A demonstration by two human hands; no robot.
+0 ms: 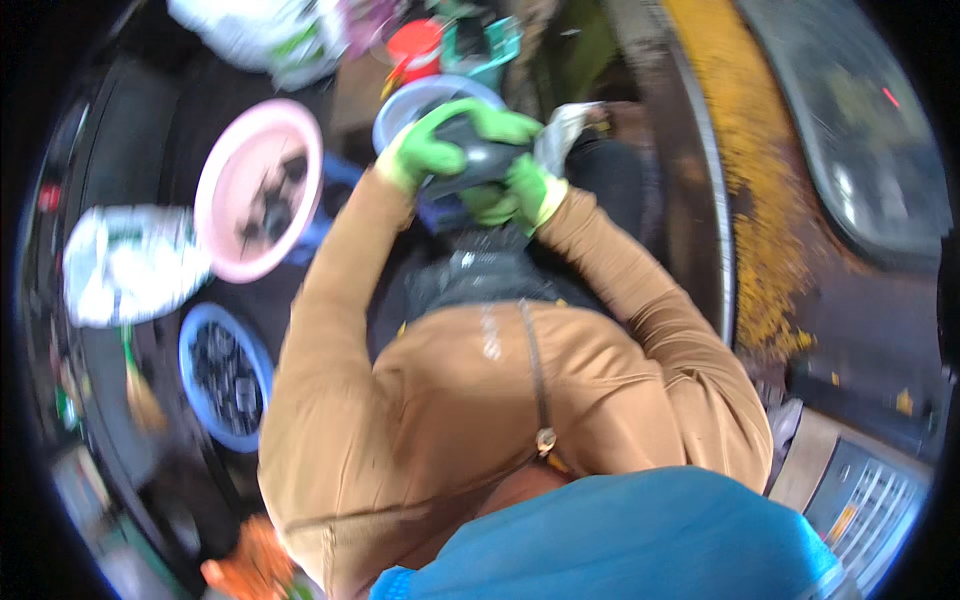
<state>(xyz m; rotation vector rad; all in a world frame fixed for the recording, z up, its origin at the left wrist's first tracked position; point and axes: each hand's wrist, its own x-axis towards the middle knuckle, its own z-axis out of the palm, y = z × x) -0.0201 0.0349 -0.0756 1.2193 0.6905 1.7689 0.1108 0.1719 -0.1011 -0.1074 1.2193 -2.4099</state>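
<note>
My left hand (428,150), in a light green glove, is wrapped round a dark grey, glossy, rounded object (488,160). On its other side my right hand (530,192), gloved alike, also grips it. Motion blur keeps me from telling the object's exact kind. Just beyond the hands is a light blue basin (398,104) with dark contents, partly covered by my left hand. Dark shiny material (470,270) lies over my lap below them.
To the left stand a pink basin (208,200) with several dark pieces and a blue basin (262,370) full of dark pieces. A white sack (130,270) lies beside them. Farther off are a red container (415,48) and a teal basket (510,38). Rusty yellow metal (740,180) edges the right.
</note>
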